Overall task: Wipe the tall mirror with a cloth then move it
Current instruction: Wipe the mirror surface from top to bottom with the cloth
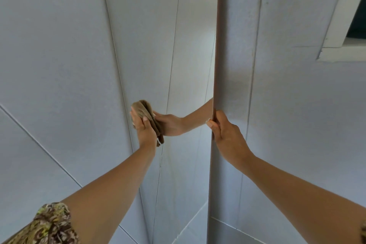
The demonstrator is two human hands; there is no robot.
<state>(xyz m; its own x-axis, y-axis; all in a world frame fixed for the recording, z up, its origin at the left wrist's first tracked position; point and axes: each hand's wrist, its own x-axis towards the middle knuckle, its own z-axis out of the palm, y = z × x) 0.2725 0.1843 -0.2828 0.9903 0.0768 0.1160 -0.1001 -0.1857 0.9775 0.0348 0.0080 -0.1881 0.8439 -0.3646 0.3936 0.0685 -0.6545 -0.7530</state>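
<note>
The tall mirror (190, 55) stands upright in the middle of the view, its glass showing pale grey wall and a reflected hand and forearm. Its thin brown right edge (215, 65) runs top to bottom. My left hand (143, 127) presses a folded brown cloth (147, 113) flat against the glass near the mirror's left side. My right hand (223, 130) grips the mirror's right edge, thumb on the front, fingers wrapped behind.
Pale grey panelled wall (59, 55) surrounds the mirror on both sides. A white window frame (336, 45) sits at the upper right. Light floor tiles (29, 164) show at the lower left and in the reflection at the bottom.
</note>
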